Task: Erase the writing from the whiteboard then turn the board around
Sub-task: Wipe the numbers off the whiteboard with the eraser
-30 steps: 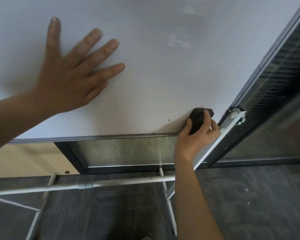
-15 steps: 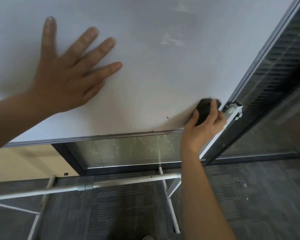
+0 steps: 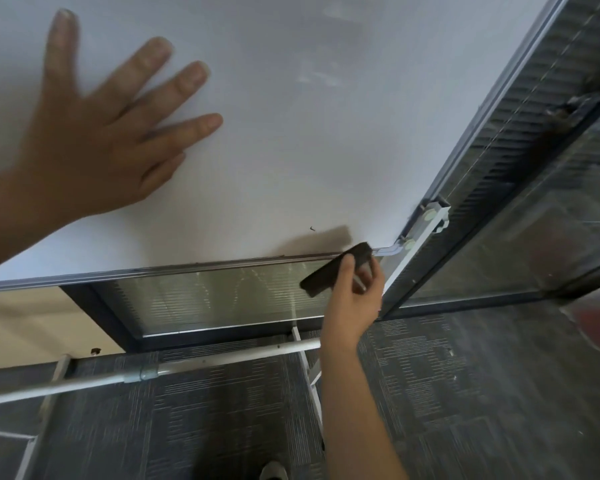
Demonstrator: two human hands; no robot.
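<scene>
Left hand [image 3: 94, 147] flat, fingers spread, on whiteboard [image 3: 291, 150]. Right hand [image 3: 354, 292] gripping black eraser [image 3: 333, 271] just below board's bottom edge.

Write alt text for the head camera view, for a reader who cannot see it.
A person's right hand grips a black eraser just off the lower right corner of a whiteboard, while the left hand presses flat, fingers spread, on the board. One tiny dark mark shows near the bottom edge; the stand's metal crossbar and grey carpet lie below.

White whiteboard [image 3: 291, 150], black eraser [image 3: 329, 275], dark grey carpet [image 3: 465, 393] with pale dashes
</scene>
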